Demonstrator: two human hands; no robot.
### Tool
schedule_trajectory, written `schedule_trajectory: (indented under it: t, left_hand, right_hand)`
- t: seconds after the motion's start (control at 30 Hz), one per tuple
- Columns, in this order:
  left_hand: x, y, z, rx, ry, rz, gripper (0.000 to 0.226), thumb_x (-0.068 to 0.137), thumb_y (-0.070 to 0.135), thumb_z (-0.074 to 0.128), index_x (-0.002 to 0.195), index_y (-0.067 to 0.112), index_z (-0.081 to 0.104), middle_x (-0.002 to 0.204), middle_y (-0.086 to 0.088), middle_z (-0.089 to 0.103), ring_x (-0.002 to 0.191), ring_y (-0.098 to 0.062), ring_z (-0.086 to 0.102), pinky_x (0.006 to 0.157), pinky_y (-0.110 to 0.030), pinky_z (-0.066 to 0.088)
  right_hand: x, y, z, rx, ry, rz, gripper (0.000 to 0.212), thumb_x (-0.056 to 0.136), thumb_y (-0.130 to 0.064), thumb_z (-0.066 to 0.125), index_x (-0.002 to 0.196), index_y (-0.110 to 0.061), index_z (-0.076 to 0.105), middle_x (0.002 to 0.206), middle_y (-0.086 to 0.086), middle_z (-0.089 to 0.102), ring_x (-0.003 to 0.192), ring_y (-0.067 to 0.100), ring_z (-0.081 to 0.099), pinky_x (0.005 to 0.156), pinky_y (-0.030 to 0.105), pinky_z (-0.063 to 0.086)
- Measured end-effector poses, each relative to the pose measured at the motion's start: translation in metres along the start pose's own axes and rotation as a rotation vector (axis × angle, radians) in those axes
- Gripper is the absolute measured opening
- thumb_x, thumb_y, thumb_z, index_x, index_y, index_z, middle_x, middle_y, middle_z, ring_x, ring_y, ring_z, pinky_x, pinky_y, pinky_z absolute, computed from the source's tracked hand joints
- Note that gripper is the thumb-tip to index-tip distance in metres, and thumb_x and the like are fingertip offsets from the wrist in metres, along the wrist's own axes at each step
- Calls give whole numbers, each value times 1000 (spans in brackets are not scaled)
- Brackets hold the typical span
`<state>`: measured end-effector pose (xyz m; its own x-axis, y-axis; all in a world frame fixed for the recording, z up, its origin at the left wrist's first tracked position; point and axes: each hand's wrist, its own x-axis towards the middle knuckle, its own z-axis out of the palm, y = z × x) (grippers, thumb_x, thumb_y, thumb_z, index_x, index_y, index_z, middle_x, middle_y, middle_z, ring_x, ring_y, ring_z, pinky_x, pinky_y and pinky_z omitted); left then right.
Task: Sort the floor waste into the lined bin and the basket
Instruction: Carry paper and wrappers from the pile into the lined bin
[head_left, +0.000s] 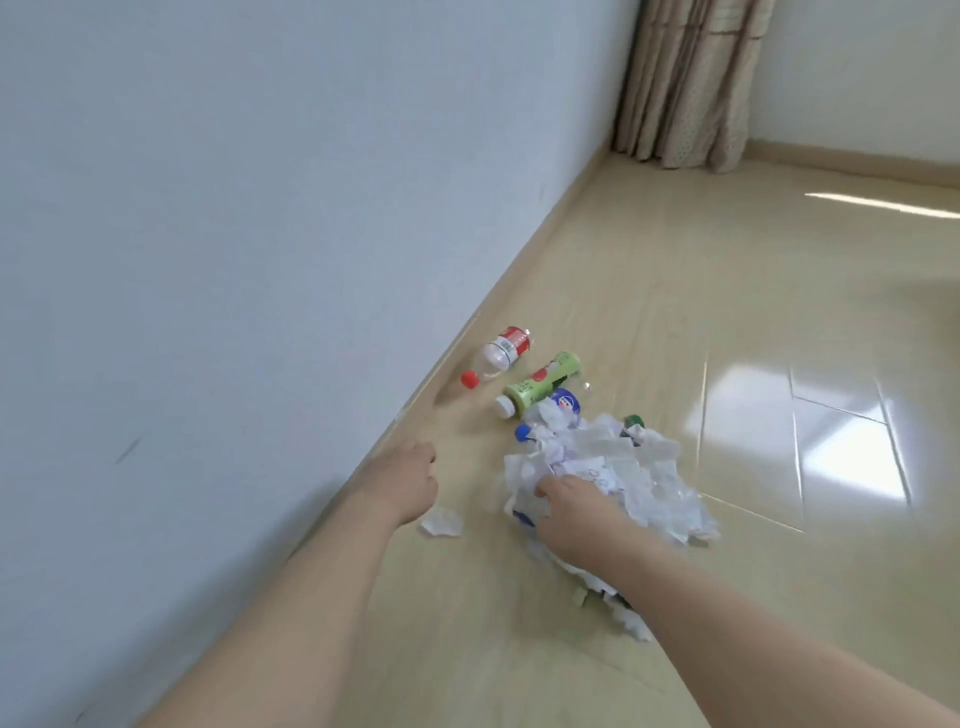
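A heap of crumpled white paper (628, 467) lies on the floor with bottles around it. My right hand (576, 512) reaches into the heap's near side, its fingers curled into the paper. My left hand (408, 480) hovers left of the heap near the skirting, fingers curled and holding nothing. A clear bottle with a red cap and red label (498, 356) lies by the wall. A green bottle with a white cap (540, 384) lies next to it. A blue-capped bottle (556, 408) and a green-capped one (632, 423) poke out of the heap. One loose paper scrap (441, 522) lies below my left hand.
A white wall (234, 260) runs along the left with a beige skirting. A beige curtain (691, 83) hangs in the far corner. Glossy beige floor tiles (831, 415) stretch to the right. No bin or basket is in view.
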<state>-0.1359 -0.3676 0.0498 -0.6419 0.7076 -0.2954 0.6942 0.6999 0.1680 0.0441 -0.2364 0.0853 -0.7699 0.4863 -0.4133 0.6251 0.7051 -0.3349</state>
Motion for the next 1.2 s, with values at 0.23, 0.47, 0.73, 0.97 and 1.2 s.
schedule_trajectory:
  t: [0.23,0.47,0.73,0.97,1.2]
  left_hand:
    - [3,-11,104,-65,-51,-31,53,94,34,44,143,23,31,129,-9,42,110,-32,52,88,-38,46]
    - [18,-30,144,-36,490,61,22,90,24,45,73,17,57,66,-1,53,52,-25,54,44,-34,41]
    - [32,-34,157,-116,574,-67,23,88,23,39,74,15,57,64,-2,52,51,-25,50,45,-33,38]
    - [36,-37,159,-124,610,-61,16,83,18,43,72,17,55,61,1,50,48,-23,47,44,-31,35]
    - [36,-35,160,-139,614,-70,14,82,16,44,72,17,54,61,1,49,48,-22,46,45,-29,32]
  right_hand:
    - [35,-3,54,-130,-18,8,26,93,-15,39,116,-13,51,118,5,52,106,25,53,79,31,41]
    - [89,-14,50,-469,217,-248,36,93,-22,43,128,-19,50,131,2,44,122,26,36,96,31,23]
    - [142,-33,69,-712,56,-363,29,84,-10,46,109,-14,59,143,8,22,134,30,16,98,40,4]
    - [156,-43,64,-739,-2,-294,36,81,-10,44,115,-16,51,119,3,43,120,27,31,101,38,15]
    - [163,-38,53,-832,-106,-376,37,81,-3,45,115,-16,50,111,1,50,116,25,36,104,38,18]
